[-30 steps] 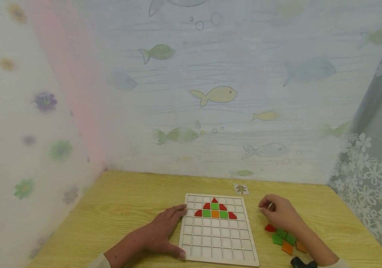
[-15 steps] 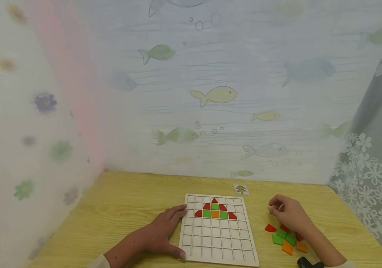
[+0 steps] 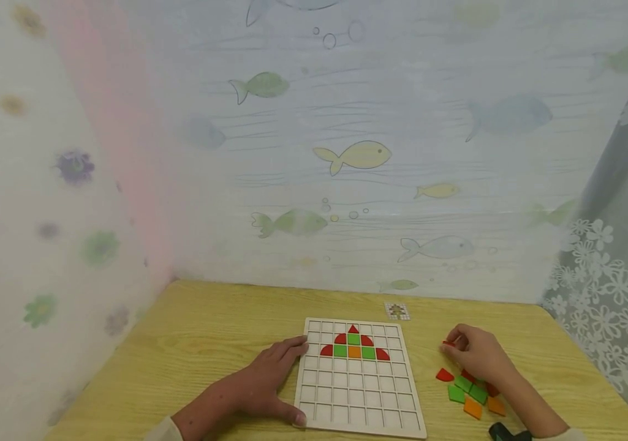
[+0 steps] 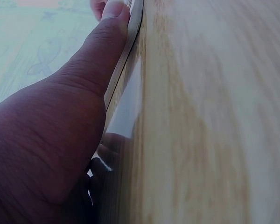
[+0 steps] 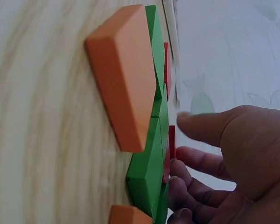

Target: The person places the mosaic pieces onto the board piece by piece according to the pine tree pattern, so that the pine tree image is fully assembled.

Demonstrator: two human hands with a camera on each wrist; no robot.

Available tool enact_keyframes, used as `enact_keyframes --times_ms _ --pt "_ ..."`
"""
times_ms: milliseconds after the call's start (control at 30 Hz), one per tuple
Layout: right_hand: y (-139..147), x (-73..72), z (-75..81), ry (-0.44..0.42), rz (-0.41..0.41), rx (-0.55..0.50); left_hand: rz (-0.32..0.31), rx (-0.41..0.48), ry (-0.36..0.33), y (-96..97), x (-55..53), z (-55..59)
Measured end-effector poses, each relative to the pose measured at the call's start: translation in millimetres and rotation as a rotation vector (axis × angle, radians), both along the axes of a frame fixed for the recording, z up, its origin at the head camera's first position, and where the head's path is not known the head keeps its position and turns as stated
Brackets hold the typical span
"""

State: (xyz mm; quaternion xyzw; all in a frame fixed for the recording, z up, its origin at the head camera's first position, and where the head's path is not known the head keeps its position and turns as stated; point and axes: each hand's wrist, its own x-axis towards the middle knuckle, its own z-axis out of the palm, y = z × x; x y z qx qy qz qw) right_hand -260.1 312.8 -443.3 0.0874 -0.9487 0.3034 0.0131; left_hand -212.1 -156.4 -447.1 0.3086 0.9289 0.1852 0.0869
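Observation:
A pale wooden grid board (image 3: 355, 380) lies on the table. Near its far end, red rounded pieces, a red triangle (image 3: 353, 329), green squares (image 3: 353, 339) and an orange square (image 3: 354, 352) form a stepped shape. My left hand (image 3: 261, 383) rests along the board's left edge, fingers extended, thumb (image 4: 95, 56) at the near corner. To the right of the board, my right hand (image 3: 479, 352) pinches a small red piece (image 3: 448, 343) between thumb and fingers. Beneath and beside it lie loose green (image 3: 456, 393), orange (image 3: 472, 408) and red (image 3: 445, 375) pieces, some partly hidden by the hand.
A small card with a tree pattern (image 3: 397, 311) lies beyond the board's far right corner. A black object (image 3: 506, 432) shows by the right wrist. Fish-printed fabric (image 3: 347, 184) hangs behind the wooden table (image 3: 220, 318).
My right hand has shifted a little right, away from the board, uncovering more loose pieces. A red piece now shows at its fingertips. My left hand and the board stay put.

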Motion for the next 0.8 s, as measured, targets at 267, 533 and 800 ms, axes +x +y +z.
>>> enact_keyframes --times_ms 267,533,800 --pt "-1.9 -2.2 1.3 -0.008 0.055 -0.008 0.007 -0.009 -0.01 0.6 -0.2 0.6" --pt "-2.9 -3.4 3.7 0.001 0.08 -0.002 0.008 -0.022 0.009 1.5 0.7 2.7" --pt "-4.9 -2.3 7.0 0.012 0.036 0.032 0.008 -0.024 0.01 1.5 -1.0 0.7"
